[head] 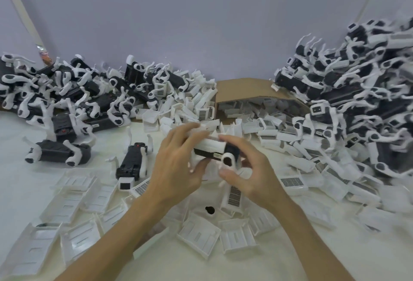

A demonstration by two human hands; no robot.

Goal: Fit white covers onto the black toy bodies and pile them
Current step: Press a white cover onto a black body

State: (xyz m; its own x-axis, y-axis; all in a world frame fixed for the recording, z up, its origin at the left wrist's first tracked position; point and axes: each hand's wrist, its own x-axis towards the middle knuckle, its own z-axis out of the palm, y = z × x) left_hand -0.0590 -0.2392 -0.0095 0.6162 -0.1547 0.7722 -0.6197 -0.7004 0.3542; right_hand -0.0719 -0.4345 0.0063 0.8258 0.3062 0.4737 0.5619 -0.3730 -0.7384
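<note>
- Head view shows both hands raised over the middle of the desk (26,137), with one black toy body (206,155) held between them.
- My left hand (176,164) wraps the body's left end: its fingers (185,132) are curled over the top and the thumb is tucked underneath, so the hold is firm.
- My right hand (252,175) pinches the right end, forefinger on top and thumb below, just beside a white leg (228,160).
- The white cover (211,144) lies on top of the body, under the fingertips of both hands. Whether it has fully seated I cannot tell.
- Body and cover share one long axis, running left to right from palm to palm. I judge the coming press goes straight down through that line, and both hands are equally near.
- The cardboard box (243,89) lies on its side at the far centre, with its mouth facing me. It holds spare covers (250,107), which spill out onto the desk.
- More loose covers (67,204) lie near left, hollow side up.
- Two bare bodies (131,162) rest just left of my hands — the next ones to do, I'd guess.
- A heap of bodies (73,93) sits far left.
- The tall stack (357,93) on the right looks like the place for finished toys, so my right hand has the shorter carry.
</note>
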